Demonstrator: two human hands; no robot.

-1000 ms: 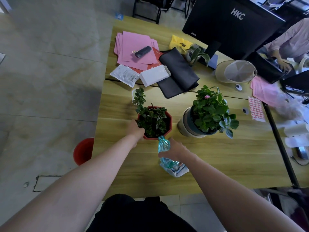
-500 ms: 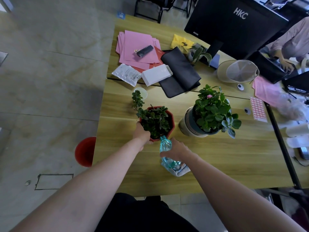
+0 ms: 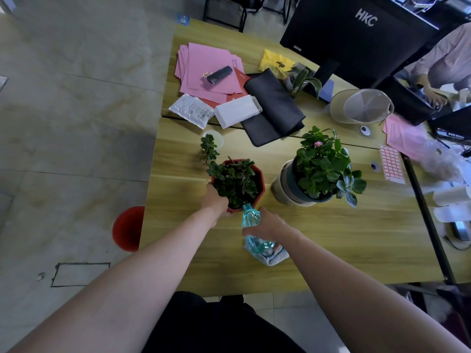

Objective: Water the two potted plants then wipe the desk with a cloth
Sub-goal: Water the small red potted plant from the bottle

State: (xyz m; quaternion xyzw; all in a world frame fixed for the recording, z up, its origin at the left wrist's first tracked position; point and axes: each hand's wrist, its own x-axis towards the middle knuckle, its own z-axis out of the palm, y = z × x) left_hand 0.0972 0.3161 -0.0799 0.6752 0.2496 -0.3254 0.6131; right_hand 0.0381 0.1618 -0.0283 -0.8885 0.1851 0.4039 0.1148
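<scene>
A small leafy plant in a red eight-sided pot (image 3: 261, 185) stands on the wooden desk (image 3: 344, 240). My left hand (image 3: 214, 201) grips the pot's near left rim. My right hand (image 3: 267, 224) holds a clear blue-green plastic bottle (image 3: 251, 217), tipped with its open neck at the pot's near edge. Right of it stands a bigger plant with a pink flower in a grey and white pot (image 3: 286, 186). A folded pale cloth (image 3: 274, 257) lies on the desk under the bottle's base.
Pink papers (image 3: 209, 70), a white box (image 3: 238, 114), a dark folded mat (image 3: 274, 108), a cap (image 3: 362, 107) and a monitor (image 3: 356, 36) fill the far desk. A red bin (image 3: 127, 229) stands on the floor left. Another person's sleeve (image 3: 448, 59) shows at far right.
My left hand has closed in on the red pot's rim. The bottle's neck has stayed at the pot's near edge.
</scene>
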